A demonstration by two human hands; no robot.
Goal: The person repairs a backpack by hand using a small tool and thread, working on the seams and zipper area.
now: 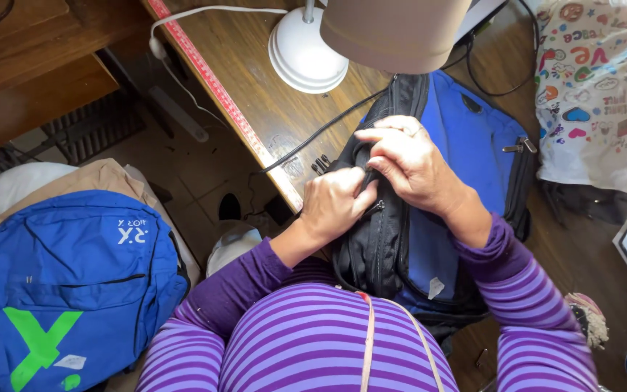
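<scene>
Nearest the camera: the person's torso in a purple striped top [313,341], with a pink measuring tape [366,341] hanging over the chest.

Far left, on the floor side: a blue backpack [67,283] with a green cross mark lies flat on beige and white cloth [88,174], well apart from the hands.

Left of centre: a wooden table [255,87] with a red ruler strip [219,94] fixed along its edge. A white lamp base [306,54] stands on it; the beige lamp shade [393,29] overhangs. A black cable [313,138] crosses the tabletop toward the bag.

Centre: a black and blue backpack [466,138] lies on the table edge against the person's body, black zippered side turned up and to the left. Left hand [335,207] is curled closed, knuckles up, gripping the black fabric beside a zipper line; the metal zipper pull [377,207] lies just below its fingers. Right hand [408,160] rests on the same black panel, fingers drawn together and bent, fingertips pinching the fabric at the zipper next to the left hand. The two hands touch.

Right: a white fabric with colourful printed doodles [596,80] lies on the table just beside the bag. Lower right corner: a frayed cloth bundle [589,316] near the right sleeve.
</scene>
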